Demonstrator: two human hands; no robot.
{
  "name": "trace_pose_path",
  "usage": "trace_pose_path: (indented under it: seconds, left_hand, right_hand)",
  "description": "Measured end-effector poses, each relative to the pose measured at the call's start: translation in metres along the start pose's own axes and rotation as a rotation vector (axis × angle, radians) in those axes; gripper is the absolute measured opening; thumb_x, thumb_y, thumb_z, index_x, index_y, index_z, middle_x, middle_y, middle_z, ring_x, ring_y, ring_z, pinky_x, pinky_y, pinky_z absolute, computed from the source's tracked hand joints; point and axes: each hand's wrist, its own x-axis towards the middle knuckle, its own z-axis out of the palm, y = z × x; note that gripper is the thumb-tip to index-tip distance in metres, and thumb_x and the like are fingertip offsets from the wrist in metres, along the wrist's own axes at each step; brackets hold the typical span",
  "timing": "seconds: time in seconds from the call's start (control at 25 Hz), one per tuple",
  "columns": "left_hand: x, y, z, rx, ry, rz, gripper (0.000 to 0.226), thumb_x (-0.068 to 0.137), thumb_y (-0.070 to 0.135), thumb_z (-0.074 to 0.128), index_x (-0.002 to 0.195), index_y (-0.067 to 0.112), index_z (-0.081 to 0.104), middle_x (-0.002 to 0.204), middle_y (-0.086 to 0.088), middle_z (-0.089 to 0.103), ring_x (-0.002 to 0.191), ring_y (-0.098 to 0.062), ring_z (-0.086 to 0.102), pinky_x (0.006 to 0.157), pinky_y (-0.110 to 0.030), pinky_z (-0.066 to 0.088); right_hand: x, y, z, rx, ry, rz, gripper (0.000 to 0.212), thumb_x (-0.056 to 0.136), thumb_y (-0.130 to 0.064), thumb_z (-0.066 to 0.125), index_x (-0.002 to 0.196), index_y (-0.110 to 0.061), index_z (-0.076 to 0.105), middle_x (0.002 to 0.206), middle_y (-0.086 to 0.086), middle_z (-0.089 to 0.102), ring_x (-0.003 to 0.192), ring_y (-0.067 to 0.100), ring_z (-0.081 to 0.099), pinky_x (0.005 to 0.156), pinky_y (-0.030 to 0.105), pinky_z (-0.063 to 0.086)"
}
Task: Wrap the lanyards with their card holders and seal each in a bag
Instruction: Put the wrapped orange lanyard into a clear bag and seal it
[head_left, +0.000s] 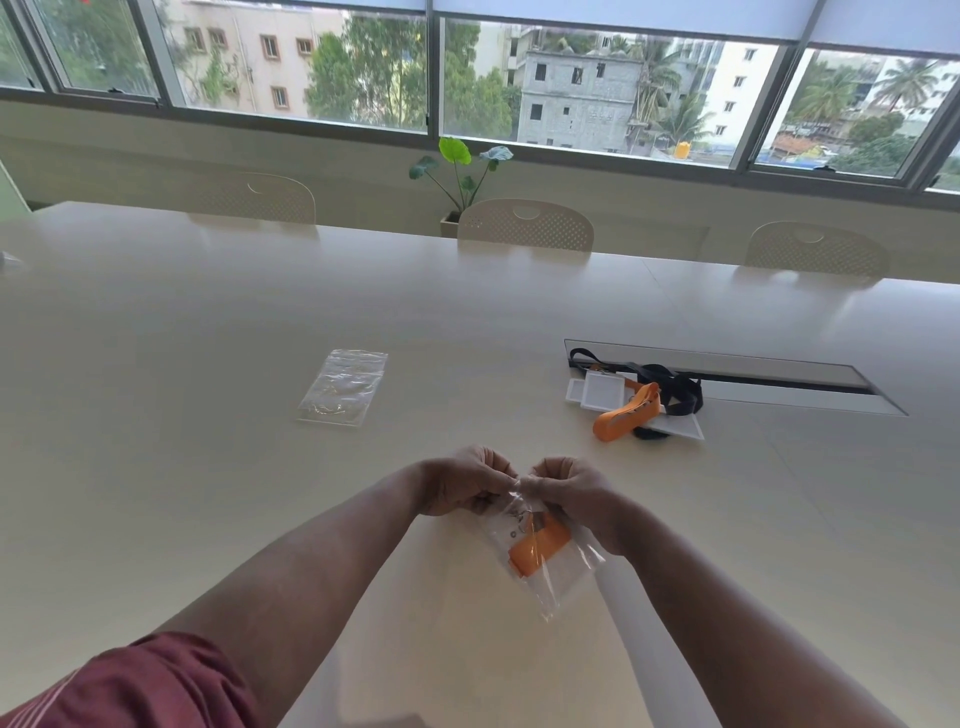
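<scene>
At the lower left of the frame, a maroon sleeve (140, 686) was seen, with two bare forearms reaching up toward the centre. Just below centre, a clear plastic bag (545, 566) was held above the pale table (208, 467) by its top edge, pinched between the curled fingers of the left hand (462, 486) and the right hand (569, 491), the two hands nearly touching. Inside the bag, a folded orange lanyard (537, 548) with small metal fittings was visible; whether the bag's seal was closed could not be told.

Farther up, at centre left, a small stack of empty clear bags (343, 387) was laid flat on the table. At centre right, a heap of loose items was gathered: a second orange lanyard (626, 413), a black lanyard (670, 387) and white card holders (600, 392), resting against a recessed cable slot (779, 382) in the tabletop.

Beyond the table's far edge, three cream chairs (524, 226) and a potted plant (462, 171) were lined up beneath wide windows (363, 67).
</scene>
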Motion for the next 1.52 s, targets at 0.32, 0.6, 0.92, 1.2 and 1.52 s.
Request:
trace_pose_path:
  seconds: [0.32, 0.6, 0.92, 1.2, 1.52]
  left_hand:
    - [-0.005, 0.005, 0.006, -0.025, 0.041, -0.028, 0.007, 0.087, 0.012, 0.066, 0.080, 0.010, 0.066, 0.071, -0.004, 0.062, 0.059, -0.013, 0.054, 0.057, -0.024, 0.045]
    - [-0.007, 0.006, 0.006, 0.094, 0.003, -0.028, 0.012, 0.075, 0.018, 0.076, 0.076, 0.012, 0.065, 0.070, -0.004, 0.058, 0.060, -0.013, 0.053, 0.055, -0.023, 0.044]
    - [-0.004, 0.008, 0.007, 0.096, 0.048, -0.036, 0.010, 0.068, 0.011, 0.076, 0.067, 0.015, 0.066, 0.064, -0.003, 0.058, 0.054, -0.012, 0.052, 0.050, -0.021, 0.044]
    - [-0.004, 0.005, 0.007, 0.082, 0.076, -0.027, 0.007, 0.085, -0.001, 0.071, 0.084, 0.006, 0.069, 0.072, -0.007, 0.059, 0.060, -0.014, 0.053, 0.057, -0.025, 0.043]
    - [-0.005, 0.003, 0.005, 0.115, 0.066, 0.010, 0.005, 0.090, 0.005, 0.070, 0.094, 0.003, 0.071, 0.071, -0.005, 0.060, 0.058, -0.011, 0.051, 0.055, -0.023, 0.041]
  right_hand:
    - [0.000, -0.004, 0.006, -0.062, 0.047, 0.037, 0.014, 0.097, -0.016, 0.067, 0.090, -0.004, 0.065, 0.072, 0.007, 0.064, 0.056, 0.012, 0.062, 0.055, 0.027, 0.055]
    - [0.002, -0.002, 0.011, -0.098, 0.133, 0.062, 0.015, 0.097, -0.013, 0.067, 0.083, -0.009, 0.064, 0.069, 0.007, 0.063, 0.056, 0.015, 0.060, 0.056, 0.030, 0.056]
    - [0.001, -0.004, 0.008, -0.021, 0.140, 0.095, 0.011, 0.095, -0.013, 0.070, 0.085, -0.008, 0.066, 0.063, 0.003, 0.067, 0.051, 0.011, 0.063, 0.050, 0.024, 0.052]
    - [-0.002, -0.004, 0.000, -0.021, 0.039, 0.069, 0.008, 0.086, -0.012, 0.078, 0.083, -0.011, 0.071, 0.072, 0.004, 0.069, 0.059, 0.013, 0.065, 0.056, 0.026, 0.052]
    - [-0.004, -0.008, 0.004, -0.022, 0.104, 0.110, 0.008, 0.087, -0.006, 0.076, 0.088, -0.003, 0.068, 0.076, 0.011, 0.068, 0.060, 0.017, 0.066, 0.055, 0.027, 0.054]
